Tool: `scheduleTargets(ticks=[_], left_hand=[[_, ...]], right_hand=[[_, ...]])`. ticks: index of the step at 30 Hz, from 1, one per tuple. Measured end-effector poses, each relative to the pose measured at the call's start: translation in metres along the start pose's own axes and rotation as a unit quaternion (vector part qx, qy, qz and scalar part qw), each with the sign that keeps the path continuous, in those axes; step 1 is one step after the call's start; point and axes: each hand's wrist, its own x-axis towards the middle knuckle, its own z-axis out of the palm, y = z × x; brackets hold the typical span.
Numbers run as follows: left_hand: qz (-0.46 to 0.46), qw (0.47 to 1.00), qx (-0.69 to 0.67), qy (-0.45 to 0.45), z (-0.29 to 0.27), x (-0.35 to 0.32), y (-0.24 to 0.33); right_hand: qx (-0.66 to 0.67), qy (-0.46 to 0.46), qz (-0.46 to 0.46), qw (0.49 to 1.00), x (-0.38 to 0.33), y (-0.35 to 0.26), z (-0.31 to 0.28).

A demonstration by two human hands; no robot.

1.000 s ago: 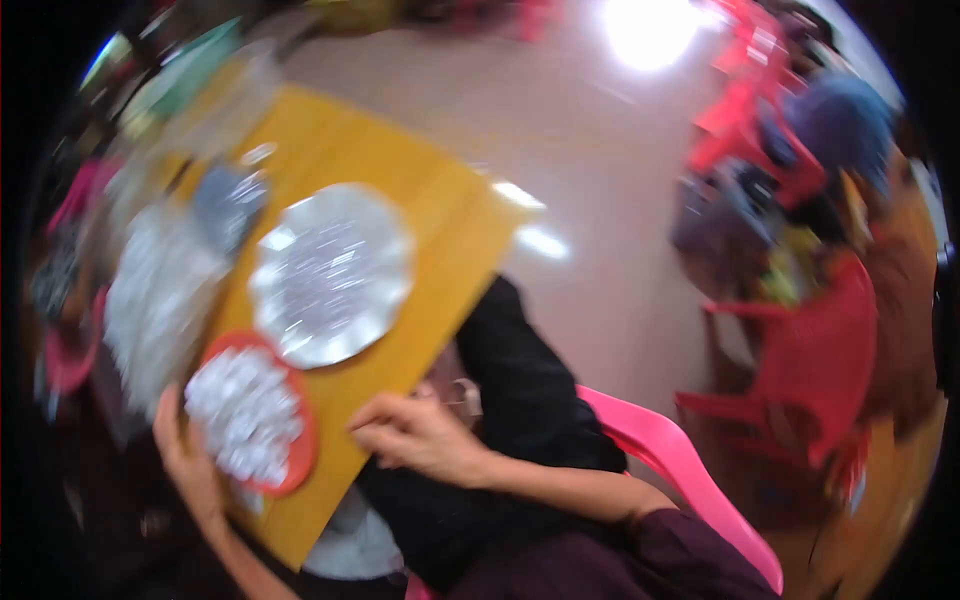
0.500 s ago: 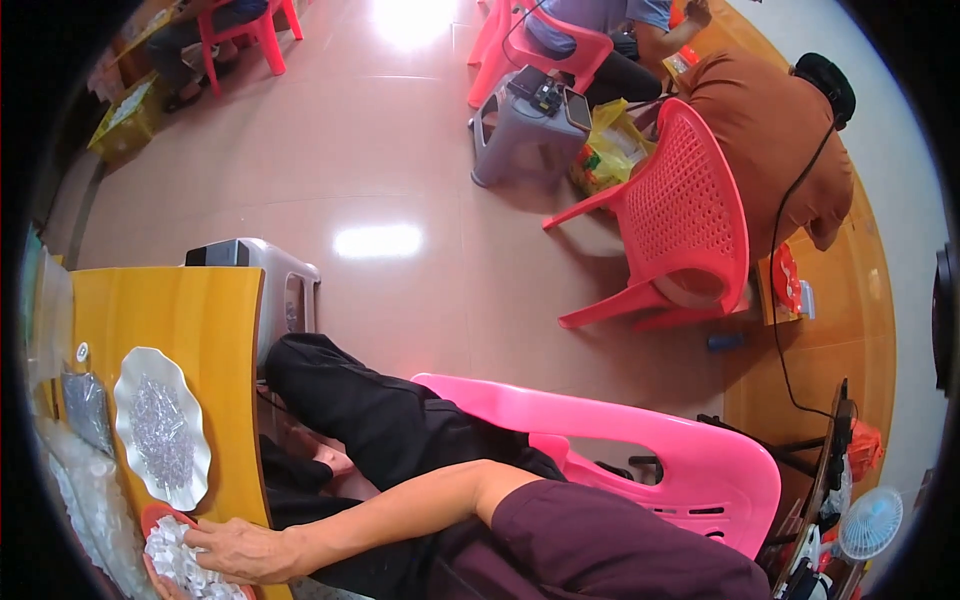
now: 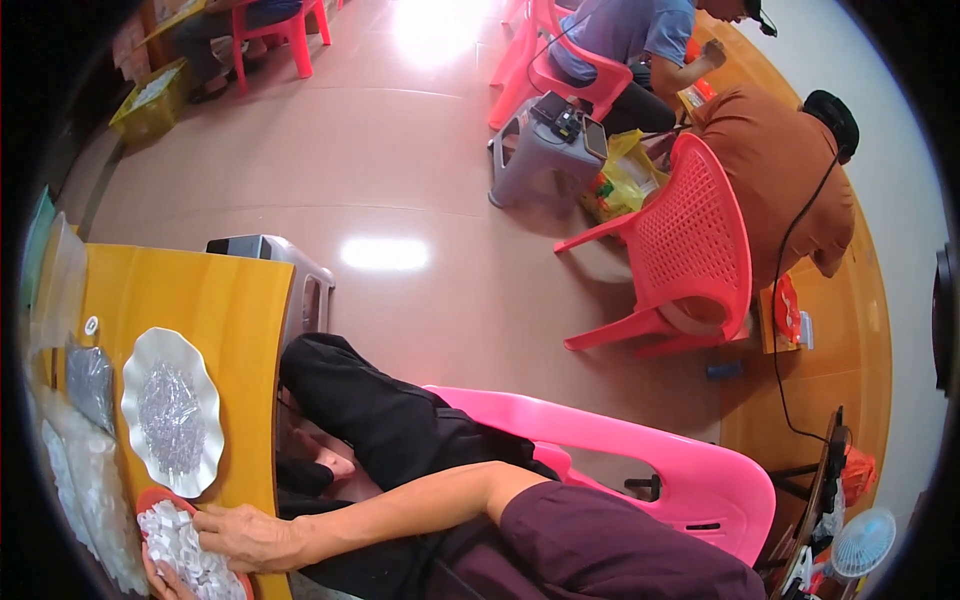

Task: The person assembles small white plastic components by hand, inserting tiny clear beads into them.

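A red bowl at the lower left is heaped with small white folded-looking pieces. My right hand reaches over its rim, with bent fingers closed down at the pieces; what is between the fingertips is hidden. Of my left hand, only a few fingers show, lapped over the bowl's edge at the bottom of the picture. Just beyond the bowl lies a white wavy-edged dish holding a pile of clear, shiny slivers or small bags.
On the yellow table, a grey-filled plastic bag and large clear bags line the left side. A grey stool stands beside the table. Behind are a pink chair, a red chair and seated people.
My view has shifted slightly, so the room appears moved right and down. My right hand stays over the bowl, its fingers a little more bent; more of the bowl shows.
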Motion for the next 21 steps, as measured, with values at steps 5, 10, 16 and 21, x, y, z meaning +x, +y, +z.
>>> scheduleTargets(ticks=[5, 10, 16, 21], left_hand=[[-0.039, 0.995, 0.077, 0.043, 0.007, -0.008, 0.001], [-0.053, 0.997, -0.028, 0.043, 0.011, -0.012, 0.029], [-0.015, 0.995, 0.075, 0.057, 0.005, -0.008, 0.009], [-0.007, 0.996, 0.019, 0.086, 0.017, -0.010, 0.011]], right_hand=[[-0.010, -0.024, 0.003, 1.000, -0.005, -0.001, -0.009], [-0.019, -0.027, 0.013, 0.999, 0.002, -0.011, -0.011], [-0.133, -0.054, 0.018, 0.990, 0.016, -0.022, -0.014], [-0.171, -0.108, 0.030, 0.979, 0.022, -0.027, -0.028]])
